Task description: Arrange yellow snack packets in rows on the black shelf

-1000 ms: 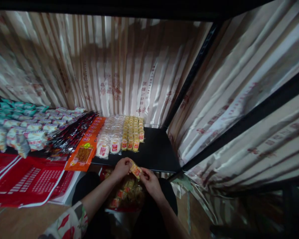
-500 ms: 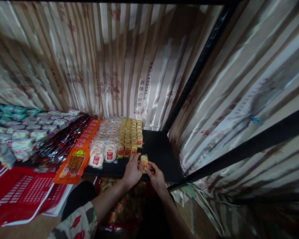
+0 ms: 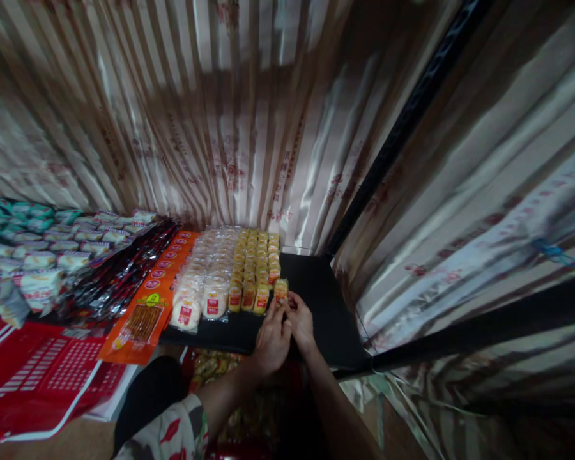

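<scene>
Both hands reach onto a black shelf [image 3: 323, 300]. My left hand [image 3: 272, 338] and my right hand [image 3: 301, 322] pinch a small yellow snack packet [image 3: 281, 291] with a red label, set at the right end of the front row of yellow packets [image 3: 255, 271]. To the left of these lie rows of white round cakes in clear wrappers [image 3: 206, 281]. My fingers are closed on the packet's lower edge. A red bag of more yellow packets [image 3: 211, 367] lies below the shelf edge, by my lap.
Orange flat packs [image 3: 148, 300], dark red-black packets [image 3: 119, 275] and white and green bagged snacks [image 3: 33, 255] fill the shelf to the left. A red printed sheet [image 3: 43, 370] hangs over the front left. Striped satin curtain [image 3: 220, 128] and black frame bars [image 3: 402, 128] enclose the shelf.
Both hands carried the yellow packet up from the bag near my lap and forward onto the shelf, to the right end of the yellow rows. The view tilted upward.
</scene>
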The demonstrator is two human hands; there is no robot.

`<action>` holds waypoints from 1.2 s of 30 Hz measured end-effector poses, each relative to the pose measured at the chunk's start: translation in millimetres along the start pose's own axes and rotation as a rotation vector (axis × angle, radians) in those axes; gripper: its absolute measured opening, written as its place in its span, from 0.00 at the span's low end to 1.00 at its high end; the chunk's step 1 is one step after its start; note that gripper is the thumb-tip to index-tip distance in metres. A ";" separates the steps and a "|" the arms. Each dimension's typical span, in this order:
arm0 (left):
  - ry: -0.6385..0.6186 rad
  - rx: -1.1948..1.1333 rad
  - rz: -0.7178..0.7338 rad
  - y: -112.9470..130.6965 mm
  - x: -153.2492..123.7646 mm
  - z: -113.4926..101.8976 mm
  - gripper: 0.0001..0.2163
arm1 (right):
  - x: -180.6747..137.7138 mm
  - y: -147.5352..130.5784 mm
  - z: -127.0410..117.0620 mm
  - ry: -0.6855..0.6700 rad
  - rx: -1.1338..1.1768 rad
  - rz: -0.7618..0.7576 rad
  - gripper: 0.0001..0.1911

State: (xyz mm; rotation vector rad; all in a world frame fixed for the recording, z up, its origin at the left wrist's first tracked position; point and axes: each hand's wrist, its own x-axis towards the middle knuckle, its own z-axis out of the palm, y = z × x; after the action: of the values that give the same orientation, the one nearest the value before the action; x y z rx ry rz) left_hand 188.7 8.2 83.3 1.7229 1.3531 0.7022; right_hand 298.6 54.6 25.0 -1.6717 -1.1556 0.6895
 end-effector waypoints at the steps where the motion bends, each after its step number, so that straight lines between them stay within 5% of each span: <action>1: 0.000 -0.011 -0.008 -1.9 2.3 0.9 0.23 | 3.8 0.5 2.3 -0.005 -0.005 -0.007 0.20; 24: 0.029 -0.400 -0.073 -34.6 37.0 35.0 0.27 | 17.8 1.2 17.4 -0.051 -0.005 -0.134 0.25; 31: 0.014 -0.424 -0.089 -30.3 36.5 35.8 0.27 | 16.3 -4.3 14.5 -0.049 -0.034 -0.139 0.24; 36: 0.023 -0.445 -0.105 -21.8 29.2 32.0 0.27 | 13.1 0.0 13.5 -0.023 0.148 -0.103 0.26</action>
State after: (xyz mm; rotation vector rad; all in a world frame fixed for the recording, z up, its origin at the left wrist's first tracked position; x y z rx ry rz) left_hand 211.8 29.9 46.6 1.2856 1.1845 0.8880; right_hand 292.5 71.9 20.7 -1.4738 -1.1690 0.7137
